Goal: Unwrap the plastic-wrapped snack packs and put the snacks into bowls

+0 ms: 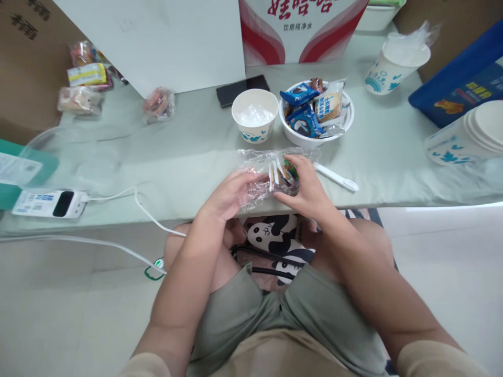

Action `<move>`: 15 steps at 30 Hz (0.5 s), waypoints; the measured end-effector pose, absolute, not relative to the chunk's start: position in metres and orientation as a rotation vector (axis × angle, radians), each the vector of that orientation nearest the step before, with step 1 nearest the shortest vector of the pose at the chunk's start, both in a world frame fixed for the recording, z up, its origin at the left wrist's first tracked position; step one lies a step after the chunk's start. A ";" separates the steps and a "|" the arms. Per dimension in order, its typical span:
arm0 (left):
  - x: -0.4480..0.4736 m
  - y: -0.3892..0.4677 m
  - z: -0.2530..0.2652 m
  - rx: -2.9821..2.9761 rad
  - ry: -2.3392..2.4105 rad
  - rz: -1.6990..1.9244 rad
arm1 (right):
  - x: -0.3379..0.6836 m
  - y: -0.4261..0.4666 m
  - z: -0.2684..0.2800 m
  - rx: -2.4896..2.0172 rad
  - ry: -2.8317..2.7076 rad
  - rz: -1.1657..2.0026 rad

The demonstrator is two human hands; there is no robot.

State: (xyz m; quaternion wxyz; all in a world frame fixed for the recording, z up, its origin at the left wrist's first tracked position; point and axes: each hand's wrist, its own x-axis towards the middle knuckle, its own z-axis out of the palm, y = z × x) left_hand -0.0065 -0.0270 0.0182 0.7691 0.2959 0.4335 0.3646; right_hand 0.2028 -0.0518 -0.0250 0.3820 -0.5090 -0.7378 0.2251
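Observation:
Near the table's front edge, my left hand (pixel 230 193) is closed on a crinkled clear plastic bag (pixel 254 200). A few small snack packets (pixel 277 174) with white edges and brown and green parts stand side by side in the bag. My right hand (pixel 310 189) grips these packets from the right, thumb below and fingers above. Just behind the bag stands a paper cup (pixel 255 128) with clear plastic inside. To its right, a white bowl (pixel 304 140) holds blue and clear wrapped snacks. A white plastic handle (pixel 338 177) lies beside my right hand.
A dark phone (pixel 241 90) lies behind the cup. Wrapped snacks (pixel 157 104) lie at the back left. A white device (pixel 49 203) trails a white cable across the front edge. Stacked paper cups (pixel 467 133) lie at the right, near a blue bag (pixel 459 78).

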 end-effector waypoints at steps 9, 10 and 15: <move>0.005 -0.034 0.014 0.845 0.871 0.779 | 0.204 -0.053 -0.031 -1.308 -1.574 0.816; 0.006 -0.034 0.012 0.848 0.858 0.784 | 0.205 -0.052 -0.032 -1.297 -1.551 0.821; 0.009 -0.034 0.005 0.900 0.760 0.777 | 0.203 -0.049 -0.032 -1.284 -1.431 0.887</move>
